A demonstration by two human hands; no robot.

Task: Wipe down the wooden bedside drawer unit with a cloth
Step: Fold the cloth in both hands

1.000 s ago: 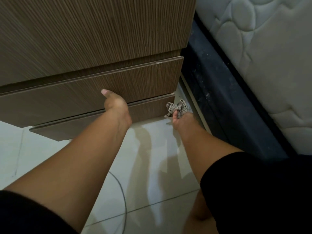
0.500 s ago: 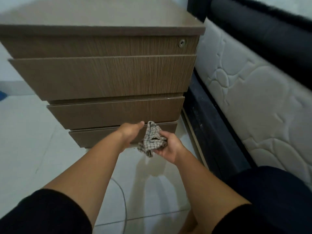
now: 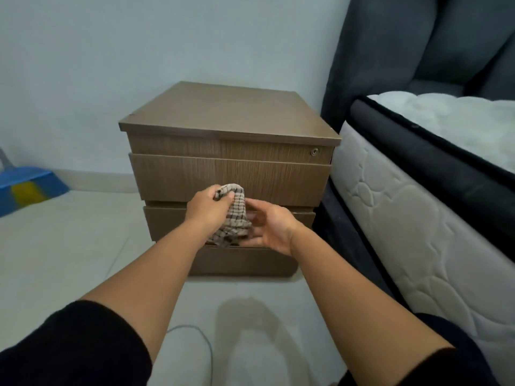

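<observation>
Cloth: checked cloth (image 3: 234, 215) bunched and hanging, long axis near vertical, in front of the middle drawer front.
Left hand (image 3: 207, 207): grip closed on the cloth's top, knuckles toward the unit.
Right hand (image 3: 271, 228): open, palm turned left, fingers (image 3: 252, 218) spread and touching the cloth's lower folds; grips nothing.
Drawer unit (image 3: 228, 174): straight ahead of both hands, just beyond the cloth; stands on the floor (image 3: 69, 246), close beside the bed (image 3: 418, 218).
Key relation: bare top panel lies above and beyond the cloth; drawer fronts directly behind it. Left hand is nearer and holds the cloth, so it would likely lead the next wipe.
Drawers: three fronts; the upper two jut forward over the one below, contents hidden.
Keyhole (image 3: 315, 152): top right of the front.
Dustpan (image 3: 30, 188): blue, far left by the wall, well apart.
</observation>
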